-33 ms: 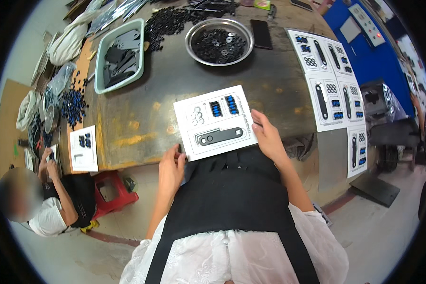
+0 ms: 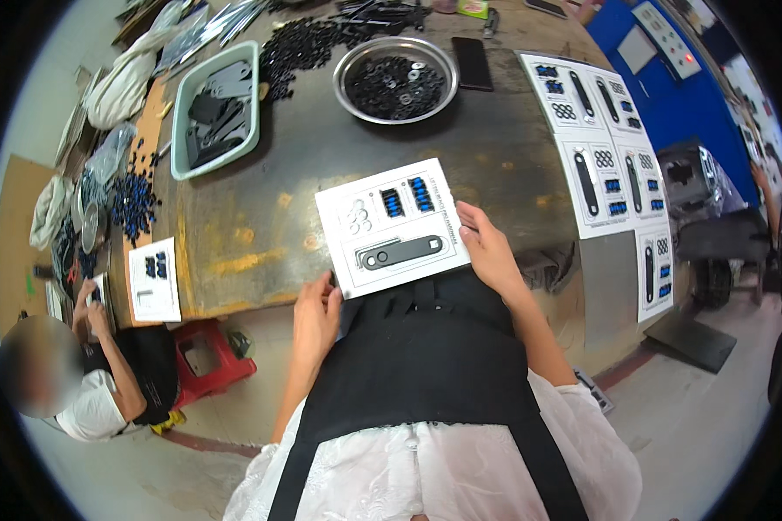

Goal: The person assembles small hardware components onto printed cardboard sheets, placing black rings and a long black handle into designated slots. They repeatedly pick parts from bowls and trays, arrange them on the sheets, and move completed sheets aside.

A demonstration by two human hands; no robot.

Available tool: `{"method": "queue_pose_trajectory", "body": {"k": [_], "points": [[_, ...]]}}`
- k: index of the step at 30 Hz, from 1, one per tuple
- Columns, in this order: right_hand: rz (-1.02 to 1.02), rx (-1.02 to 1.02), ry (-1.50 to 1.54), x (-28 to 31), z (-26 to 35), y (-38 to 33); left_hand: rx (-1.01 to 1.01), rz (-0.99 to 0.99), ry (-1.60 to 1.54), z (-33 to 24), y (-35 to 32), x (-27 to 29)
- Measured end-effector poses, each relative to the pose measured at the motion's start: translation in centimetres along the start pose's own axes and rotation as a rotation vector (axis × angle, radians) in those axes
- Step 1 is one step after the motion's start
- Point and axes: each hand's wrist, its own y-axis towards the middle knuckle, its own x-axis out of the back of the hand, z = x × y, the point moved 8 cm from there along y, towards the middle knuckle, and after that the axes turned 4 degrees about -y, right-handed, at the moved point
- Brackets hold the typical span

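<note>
A white blister card [image 2: 382, 187] lies at the near table edge, slightly turned. It bears a long black bar [image 2: 406, 251] beside a thin bent rod, a group of pale rings [image 2: 358, 217], and two blue-and-black fastener sets [image 2: 407, 199]. My right hand [image 2: 488, 247] holds the card's right edge, thumb and fingertips against it; whether fingers reach underneath is hidden. By the lower left corner, my left hand [image 2: 318, 311] has its thumb and fingers apart and bent, fingertips at the edge. I cannot tell how firmly they touch.
Beyond the card stand a steel bowl [image 2: 443, 102] of small black parts and a pale green tub [image 2: 181, 148] of flat parts. A phone [image 2: 472, 63] lies behind. Similar cards [image 2: 567, 87] are laid out at right; another card [image 2: 154, 304] is at left, near a seated person [image 2: 104, 382].
The view has shifted very slightly. Both hands and the card keep their places relative to each other.
</note>
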Motion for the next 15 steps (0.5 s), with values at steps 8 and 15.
{"method": "queue_pose_trajectory", "body": {"k": [8, 15], "points": [[-0.056, -0.227, 0.001, 1.6, -3.2, 2.8, 0.098, 0.072, -0.286, 0.9, -1.2, -2.0], [-0.047, -0.226, -0.057, 3.5, -3.1, -0.4, 0.05, 0.065, -0.297, 1.0, -0.1, -2.4]]}}
